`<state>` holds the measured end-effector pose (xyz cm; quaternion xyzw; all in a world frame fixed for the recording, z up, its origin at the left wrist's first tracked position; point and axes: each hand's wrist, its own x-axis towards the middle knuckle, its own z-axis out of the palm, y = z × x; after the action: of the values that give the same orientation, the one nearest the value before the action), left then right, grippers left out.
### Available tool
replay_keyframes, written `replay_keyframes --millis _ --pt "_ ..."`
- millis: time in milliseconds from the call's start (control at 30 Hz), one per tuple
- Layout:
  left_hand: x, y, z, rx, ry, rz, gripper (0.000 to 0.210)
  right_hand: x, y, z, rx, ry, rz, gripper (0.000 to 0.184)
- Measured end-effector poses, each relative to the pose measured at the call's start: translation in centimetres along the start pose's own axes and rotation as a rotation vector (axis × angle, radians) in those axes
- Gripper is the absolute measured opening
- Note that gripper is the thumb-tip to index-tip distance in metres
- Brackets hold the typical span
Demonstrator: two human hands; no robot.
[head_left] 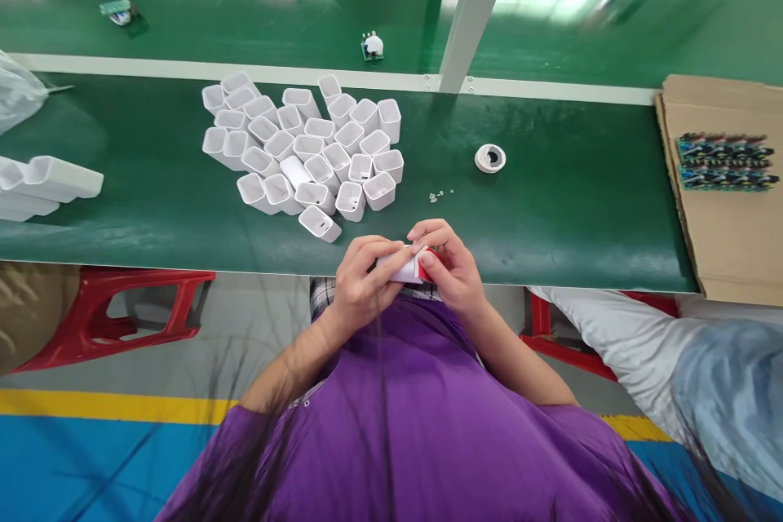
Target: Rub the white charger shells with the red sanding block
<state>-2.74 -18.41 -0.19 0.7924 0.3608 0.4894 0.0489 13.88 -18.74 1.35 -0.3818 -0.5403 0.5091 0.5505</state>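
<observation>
Both my hands meet at the near edge of the green table (550,204). My left hand (358,285) and my right hand (449,269) are closed together around a small white object with a red part (409,267), held just above my purple shirt. Its exact shape is hidden by my fingers. Just beyond my hands lies a cluster of several white plastic shells (306,151), open ends up, the nearest one (320,223) close to my left hand.
A small white round part (490,157) and tiny bits (437,196) lie right of the cluster. A cardboard box (722,204) with circuit boards (725,161) stands at right. More white shells (42,183) sit far left. Red stools stand below; another person's sleeve (617,326) is at right.
</observation>
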Motion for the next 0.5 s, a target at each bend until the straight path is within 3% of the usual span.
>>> replay_keyframes --millis 67,133,233,300,400,500 --pt "-0.1 0.1 0.1 -0.022 0.002 0.008 0.039 -0.1 0.0 0.5 -0.089 0.08 -0.039 0.022" --pt "-0.3 0.2 0.1 -0.068 0.0 -0.046 0.035 0.2 0.1 0.8 -0.077 0.138 0.042 0.025" --pt "-0.5 0.1 0.0 -0.22 -0.049 -0.301 0.024 0.8 0.4 0.9 0.075 0.148 0.252 0.035" --pt "-0.6 -0.1 -0.1 -0.357 -0.085 -0.498 0.028 1.2 0.4 0.7 0.176 0.129 0.326 0.038" --pt "-0.4 -0.4 -0.4 -0.501 -0.133 -0.655 0.036 1.3 0.1 0.3 0.198 0.043 0.229 0.034" --pt "-0.2 -0.5 -0.7 -0.529 -0.199 -0.653 0.033 1.1 -0.5 0.2 0.001 -0.064 0.0 0.019"
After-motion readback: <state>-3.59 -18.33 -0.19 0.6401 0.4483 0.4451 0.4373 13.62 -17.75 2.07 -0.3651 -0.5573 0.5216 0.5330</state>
